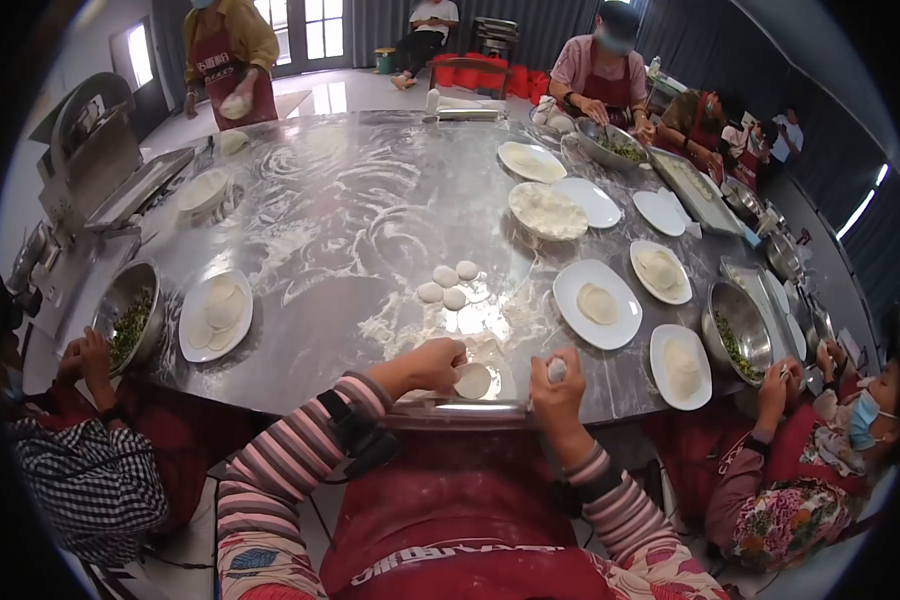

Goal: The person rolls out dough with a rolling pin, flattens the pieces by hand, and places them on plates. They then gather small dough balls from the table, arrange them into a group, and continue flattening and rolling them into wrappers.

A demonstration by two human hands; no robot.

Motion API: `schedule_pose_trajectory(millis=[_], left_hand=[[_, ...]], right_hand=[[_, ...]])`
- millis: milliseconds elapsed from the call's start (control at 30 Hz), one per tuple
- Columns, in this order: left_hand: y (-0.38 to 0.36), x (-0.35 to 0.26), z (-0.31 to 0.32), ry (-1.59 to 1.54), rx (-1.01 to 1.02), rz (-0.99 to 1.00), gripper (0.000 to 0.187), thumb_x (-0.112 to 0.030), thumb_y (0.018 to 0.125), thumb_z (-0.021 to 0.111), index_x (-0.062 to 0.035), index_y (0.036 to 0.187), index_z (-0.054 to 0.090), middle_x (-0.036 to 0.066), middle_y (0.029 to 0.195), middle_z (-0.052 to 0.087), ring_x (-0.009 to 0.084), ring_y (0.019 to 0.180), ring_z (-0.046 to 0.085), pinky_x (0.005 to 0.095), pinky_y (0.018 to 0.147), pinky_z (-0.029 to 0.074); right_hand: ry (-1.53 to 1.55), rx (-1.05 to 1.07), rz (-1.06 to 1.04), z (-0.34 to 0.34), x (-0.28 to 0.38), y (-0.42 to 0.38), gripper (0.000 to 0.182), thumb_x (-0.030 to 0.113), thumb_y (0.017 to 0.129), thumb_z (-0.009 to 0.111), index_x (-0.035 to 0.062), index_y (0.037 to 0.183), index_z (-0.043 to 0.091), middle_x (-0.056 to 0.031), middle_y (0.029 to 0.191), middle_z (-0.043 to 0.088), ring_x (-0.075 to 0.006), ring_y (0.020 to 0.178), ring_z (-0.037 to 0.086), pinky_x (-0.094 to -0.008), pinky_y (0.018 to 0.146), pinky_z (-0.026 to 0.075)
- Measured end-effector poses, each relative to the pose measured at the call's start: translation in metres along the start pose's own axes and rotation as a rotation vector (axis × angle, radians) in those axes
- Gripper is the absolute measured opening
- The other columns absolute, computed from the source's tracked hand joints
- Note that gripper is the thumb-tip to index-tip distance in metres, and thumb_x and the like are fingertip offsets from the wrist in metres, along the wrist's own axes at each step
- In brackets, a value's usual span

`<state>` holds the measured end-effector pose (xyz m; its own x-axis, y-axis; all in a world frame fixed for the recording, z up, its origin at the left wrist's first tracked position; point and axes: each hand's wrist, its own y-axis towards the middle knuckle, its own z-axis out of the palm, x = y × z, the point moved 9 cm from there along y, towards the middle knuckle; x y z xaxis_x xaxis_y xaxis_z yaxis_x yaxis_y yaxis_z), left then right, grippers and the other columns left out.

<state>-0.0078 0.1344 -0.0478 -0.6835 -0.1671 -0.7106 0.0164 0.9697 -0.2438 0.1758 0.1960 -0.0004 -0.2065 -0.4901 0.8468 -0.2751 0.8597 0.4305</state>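
Observation:
My left hand [434, 365] pinches the left edge of a small round dough wrapper [473, 381] on the floured tabletop near the front edge. To its right, my right hand [557, 388] is closed in a fist around a rolling pin, whose pale rounded end [556, 370] shows at the top of the fist. The rest of the pin is hard to make out. A shiny bar [460, 409] runs along the table's front edge, just below the wrapper. Beyond my hands, several dough pieces [454, 298] sit together in loose flour.
White plates of wrappers stand left [190, 343] and right [620, 325]. Steel bowls of chopped greens are at the left [150, 340] and right [760, 345]. A flour plate [548, 211] lies farther back. Co-workers flank me closely; others work across the steel table [310, 270].

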Motion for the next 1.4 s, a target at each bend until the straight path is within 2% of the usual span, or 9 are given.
schedule_pose_trajectory(millis=[67, 200, 400, 667, 800, 867, 1067, 1200, 1400], left_hand=[[0.002, -0.004, 0.006, 0.055, 0.019, 0.043, 0.017, -0.014, 0.077, 0.058, 0.0007, 0.084, 0.061, 0.019, 0.083, 0.064, 0.0316, 0.079, 0.062, 0.0396, 0.07, 0.047], [0.017, -0.011, -0.01, 0.129, -0.146, 0.025, 0.021, -0.019, 0.08, 0.055, 0.0004, 0.086, 0.062, 0.019, 0.082, 0.064, 0.0326, 0.08, 0.062, 0.04, 0.071, 0.047], [0.004, -0.003, -0.004, 0.092, -0.107, 0.04, 0.019, -0.013, 0.075, 0.057, 0.0012, 0.087, 0.061, 0.02, 0.082, 0.064, 0.0317, 0.079, 0.061, 0.0396, 0.071, 0.046], [0.017, -0.008, -0.011, 0.099, -0.204, -0.009, 0.022, -0.016, 0.075, 0.057, 0.0004, 0.09, 0.062, 0.02, 0.085, 0.064, 0.0319, 0.08, 0.062, 0.0387, 0.071, 0.047], [0.021, -0.007, -0.002, 0.096, -0.071, 0.02, 0.022, -0.017, 0.076, 0.058, 0.0005, 0.09, 0.061, 0.019, 0.084, 0.064, 0.0303, 0.079, 0.062, 0.0388, 0.069, 0.047], [0.017, 0.001, 0.0, 0.004, -0.07, 0.006, 0.02, -0.013, 0.074, 0.058, 0.0006, 0.089, 0.061, 0.018, 0.081, 0.064, 0.0275, 0.077, 0.061, 0.0373, 0.069, 0.046], [0.025, -0.009, 0.003, 0.0, -0.118, 0.053, 0.02, -0.015, 0.076, 0.058, 0.0003, 0.089, 0.062, 0.018, 0.081, 0.064, 0.0279, 0.078, 0.061, 0.0361, 0.071, 0.047], [0.029, -0.015, 0.0, 0.018, -0.067, 0.007, 0.022, -0.017, 0.076, 0.054, -0.0014, 0.088, 0.065, 0.022, 0.084, 0.065, 0.0344, 0.082, 0.063, 0.0394, 0.074, 0.048], [0.012, -0.002, -0.001, -0.032, -0.065, 0.067, 0.014, -0.011, 0.074, 0.057, 0.0002, 0.082, 0.059, 0.017, 0.073, 0.06, 0.0277, 0.069, 0.057, 0.0372, 0.063, 0.044]], right_hand=[[-0.117, -0.093, -0.282, 0.006, 0.033, 0.018, 0.016, 0.006, 0.078, 0.064, 0.0031, 0.081, 0.049, -0.0175, 0.06, 0.054, -0.0373, 0.054, 0.057, -0.0417, 0.048, 0.042], [-0.076, -0.019, -0.188, 0.048, 0.02, 0.064, 0.016, 0.006, 0.077, 0.064, 0.0027, 0.083, 0.049, -0.0218, 0.064, 0.055, -0.0412, 0.06, 0.057, -0.0431, 0.052, 0.043], [0.018, -0.024, -0.031, -0.001, -0.006, -0.001, 0.017, 0.006, 0.076, 0.065, 0.0038, 0.08, 0.049, -0.018, 0.06, 0.054, -0.036, 0.057, 0.059, -0.0407, 0.05, 0.044], [-0.072, -0.025, -0.229, 0.05, 0.017, 0.065, 0.017, 0.007, 0.078, 0.063, 0.0023, 0.083, 0.048, -0.0212, 0.064, 0.055, -0.0415, 0.061, 0.057, -0.044, 0.051, 0.043], [-0.171, -0.094, -0.303, 0.008, 0.035, 0.022, 0.016, 0.005, 0.076, 0.063, 0.0025, 0.083, 0.049, -0.0178, 0.062, 0.055, -0.0391, 0.058, 0.057, -0.0429, 0.051, 0.044], [0.054, -0.036, -0.008, -0.001, -0.007, -0.005, 0.02, 0.005, 0.075, 0.067, 0.0029, 0.083, 0.049, -0.0119, 0.06, 0.053, -0.0353, 0.055, 0.056, -0.0421, 0.051, 0.044], [-0.051, -0.065, -0.23, 0.033, 0.022, 0.05, 0.018, 0.007, 0.078, 0.064, 0.0031, 0.083, 0.047, -0.0209, 0.064, 0.055, -0.0406, 0.06, 0.057, -0.0436, 0.051, 0.043], [-0.082, -0.028, -0.215, 0.036, 0.019, 0.052, 0.018, 0.008, 0.078, 0.064, 0.0032, 0.084, 0.048, -0.0209, 0.064, 0.056, -0.0413, 0.061, 0.057, -0.0437, 0.052, 0.044], [-0.02, -0.042, -0.103, 0.0, 0.009, 0.004, 0.018, 0.008, 0.078, 0.065, 0.0028, 0.084, 0.048, -0.0198, 0.063, 0.055, -0.0388, 0.059, 0.058, -0.0432, 0.052, 0.044]])
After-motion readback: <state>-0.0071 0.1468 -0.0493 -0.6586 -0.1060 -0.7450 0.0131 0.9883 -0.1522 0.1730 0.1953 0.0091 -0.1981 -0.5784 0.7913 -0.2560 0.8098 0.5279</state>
